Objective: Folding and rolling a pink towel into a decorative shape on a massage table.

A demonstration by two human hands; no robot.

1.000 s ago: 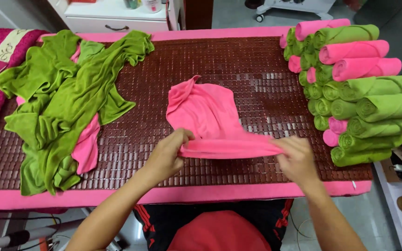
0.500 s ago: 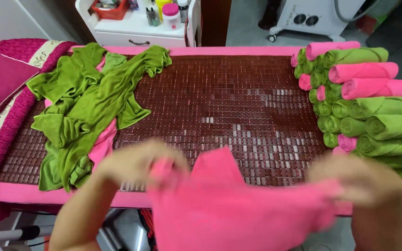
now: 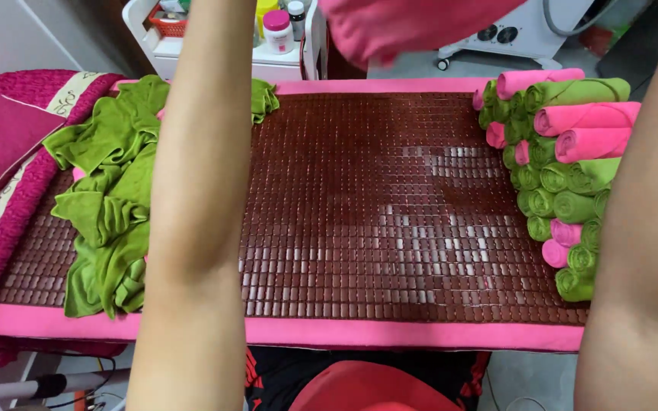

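Note:
Both my arms are raised straight up, so only the forearms show. My left forearm (image 3: 192, 198) crosses the pile of loose green towels, and my right forearm (image 3: 649, 228) covers part of the rolled stack. Both hands are above the top edge of the view and out of sight. A pink towel (image 3: 413, 27) hangs bunched at the top centre, lifted well off the dark red-brown tiled mat (image 3: 375, 205). Which hand holds it is hidden.
Loose green towels (image 3: 108, 198) with some pink cloth lie on the mat's left. Rolled pink and green towels (image 3: 565, 152) are stacked at the right. A white cart with bottles (image 3: 268, 38) stands behind, a magenta cushion (image 3: 1, 144) at far left.
The pink towel has gone from lying on the mat, gripped at its near edge, to being swung up over my head. Both arms rose and the hands left the view.

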